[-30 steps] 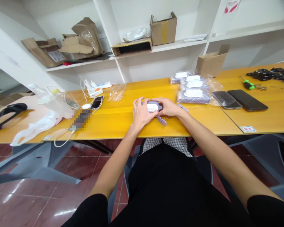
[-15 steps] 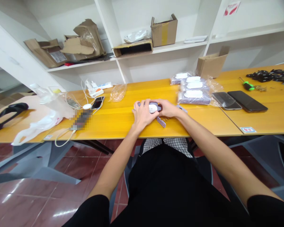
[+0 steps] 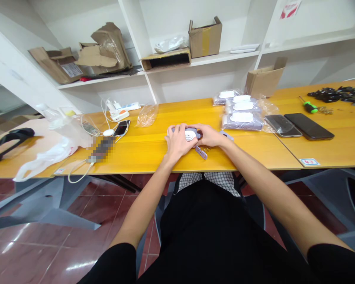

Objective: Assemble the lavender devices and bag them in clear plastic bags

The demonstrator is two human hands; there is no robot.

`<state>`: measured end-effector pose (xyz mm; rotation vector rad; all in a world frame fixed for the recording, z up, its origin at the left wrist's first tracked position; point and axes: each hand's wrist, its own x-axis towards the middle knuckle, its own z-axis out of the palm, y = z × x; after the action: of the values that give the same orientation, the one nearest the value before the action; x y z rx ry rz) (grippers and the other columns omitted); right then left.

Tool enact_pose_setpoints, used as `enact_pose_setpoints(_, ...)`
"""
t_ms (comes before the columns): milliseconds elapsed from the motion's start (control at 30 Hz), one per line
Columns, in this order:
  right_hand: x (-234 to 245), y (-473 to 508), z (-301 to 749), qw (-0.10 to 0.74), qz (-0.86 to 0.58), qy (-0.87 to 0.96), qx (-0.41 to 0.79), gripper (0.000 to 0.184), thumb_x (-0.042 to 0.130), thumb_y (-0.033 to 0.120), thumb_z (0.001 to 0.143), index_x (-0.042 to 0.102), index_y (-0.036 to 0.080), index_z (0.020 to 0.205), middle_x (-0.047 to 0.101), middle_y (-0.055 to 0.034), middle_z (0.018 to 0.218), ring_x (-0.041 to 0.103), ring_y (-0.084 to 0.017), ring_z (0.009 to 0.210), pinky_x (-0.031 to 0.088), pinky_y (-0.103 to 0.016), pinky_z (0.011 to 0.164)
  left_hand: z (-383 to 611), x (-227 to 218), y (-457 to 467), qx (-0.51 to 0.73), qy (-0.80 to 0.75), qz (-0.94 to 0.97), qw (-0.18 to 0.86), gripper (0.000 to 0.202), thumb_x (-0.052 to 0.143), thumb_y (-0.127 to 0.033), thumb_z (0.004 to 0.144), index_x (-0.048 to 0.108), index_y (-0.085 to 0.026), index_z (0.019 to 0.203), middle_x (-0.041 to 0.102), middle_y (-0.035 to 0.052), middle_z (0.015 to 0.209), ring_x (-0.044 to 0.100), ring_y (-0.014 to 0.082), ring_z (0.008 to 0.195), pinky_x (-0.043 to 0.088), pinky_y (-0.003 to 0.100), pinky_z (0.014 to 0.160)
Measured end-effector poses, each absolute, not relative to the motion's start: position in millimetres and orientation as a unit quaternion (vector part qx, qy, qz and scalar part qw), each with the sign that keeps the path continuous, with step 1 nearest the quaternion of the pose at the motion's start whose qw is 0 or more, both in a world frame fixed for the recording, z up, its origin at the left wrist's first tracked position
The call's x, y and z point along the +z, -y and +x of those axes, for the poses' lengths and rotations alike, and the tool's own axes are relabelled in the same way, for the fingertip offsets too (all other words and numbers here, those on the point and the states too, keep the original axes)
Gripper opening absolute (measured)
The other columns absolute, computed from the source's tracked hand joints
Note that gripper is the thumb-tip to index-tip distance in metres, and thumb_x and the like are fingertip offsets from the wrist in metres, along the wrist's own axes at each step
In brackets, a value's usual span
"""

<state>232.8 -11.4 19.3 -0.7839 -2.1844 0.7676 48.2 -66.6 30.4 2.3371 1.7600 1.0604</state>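
Between my hands, on the yellow wooden table (image 3: pixel 136 154), is a purple-grey device with a white bumpy oval face (image 3: pixel 189 136). My left hand (image 3: pixel 176 141) is closed over its left side, fingers across the top. From the right, my right hand (image 3: pixel 209 135) grips its other end with bent fingers. The device's edges are largely hidden by my fingers. Just below the right hand lies a narrow purple-grey strip with holes (image 3: pixel 201 152). Another flat purple-grey piece (image 3: pixel 226 135) rests partly behind my right wrist.
Several plastic-wrapped purple-grey packs (image 3: pixel 243 122) lie beyond my right hand. Two dark phones (image 3: pixel 309 126) and a green-black screwdriver (image 3: pixel 310 107) are farther right. On the left are a power strip (image 3: pixel 120 114), a phone (image 3: pixel 122 128) and a white plastic bag (image 3: pixel 44 159). Shelves with cardboard boxes (image 3: pixel 205 39) stand behind.
The device has shifted or tilted very slightly to the left between my hands. Both hands keep their hold, and the pieces around them lie as before.
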Motion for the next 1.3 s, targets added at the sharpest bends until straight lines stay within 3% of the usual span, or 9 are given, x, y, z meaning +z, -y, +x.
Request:
enact_pose_setpoints(300,22.5,12.5,234.4,0.335,-0.305,0.842,0.292,0.091,0.090,0.019,0.064,0.063,0.031,0.149,0.071,-0.0055,0.140,0.067,-0.033,0.123,0.052,-0.052,0.112,46.4,28.6,65.4,0.343,-0.560,0.754,0.023,0.048,0.080,-0.041,0.079,0.057,-0.028,0.119,0.065,0.0146,0.128,0.040,0.0482,0.129,0.041,0.074,0.099)
enact_pose_setpoints(533,19.5,11.8,246.5,0.307,-0.365,0.849,0.228,0.085,0.093,0.035,0.071,0.062,0.025,0.149,0.069,-0.0132,0.142,0.070,-0.035,0.114,0.055,-0.057,0.106,20.9,36.5,53.0,0.265,-0.488,0.829,0.056,0.058,0.077,-0.052,0.085,0.059,-0.028,0.134,0.066,0.0106,0.139,0.049,0.0393,0.131,0.044,0.060,0.110)
enact_pose_setpoints(700,26.7,20.2,262.3,0.307,-0.396,0.854,0.142,0.063,0.087,0.032,0.080,0.068,0.027,0.140,0.069,-0.0129,0.136,0.067,-0.038,0.122,0.051,-0.061,0.110,-5.1,35.7,40.5,0.234,-0.449,0.857,0.099,0.065,0.077,-0.040,0.082,0.057,-0.027,0.142,0.065,0.0108,0.143,0.058,0.0358,0.130,0.045,0.055,0.113)
enact_pose_setpoints(800,36.0,35.8,285.9,0.312,-0.408,0.850,0.117,0.052,0.083,0.038,0.085,0.072,0.027,0.134,0.070,-0.0126,0.131,0.064,-0.040,0.126,0.047,-0.062,0.113,-14.5,35.9,36.2,0.230,-0.452,0.848,0.154,0.070,0.081,-0.045,0.077,0.059,-0.029,0.142,0.067,0.0094,0.140,0.063,0.0352,0.126,0.050,0.054,0.108)
enact_pose_setpoints(1000,21.4,58.7,338.9,0.323,-0.433,0.833,0.121,0.056,0.086,0.053,0.079,0.075,0.025,0.127,0.072,-0.0135,0.127,0.064,-0.040,0.124,0.048,-0.060,0.113,-38.6,38.2,28.1,0.205,-0.420,0.855,0.226,0.092,0.089,-0.049,0.068,0.054,-0.028,0.150,0.065,0.0119,0.145,0.065,0.0347,0.129,0.053,0.051,0.108)
enact_pose_setpoints(1133,-0.2,48.9,347.1,0.348,-0.418,0.827,0.146,0.051,0.087,0.049,0.078,0.077,0.026,0.122,0.065,-0.0130,0.140,0.061,-0.037,0.132,0.044,-0.059,0.117,-54.8,39.2,27.0,0.219,-0.422,0.837,0.272,0.093,0.089,-0.047,0.068,0.053,-0.026,0.150,0.065,0.0132,0.145,0.066,0.0325,0.129,0.053,0.050,0.109)
enact_pose_setpoints(1300,-10.0,45.2,335.1,0.361,-0.423,0.825,0.103,0.029,0.079,0.038,0.084,0.079,0.026,0.110,0.065,-0.0127,0.135,0.058,-0.037,0.131,0.042,-0.064,0.117,-48.3,40.3,33.8,0.222,-0.414,0.839,0.276,0.077,0.089,-0.046,0.068,0.063,-0.026,0.138,0.069,0.0097,0.139,0.067,0.0309,0.125,0.053,0.050,0.109)
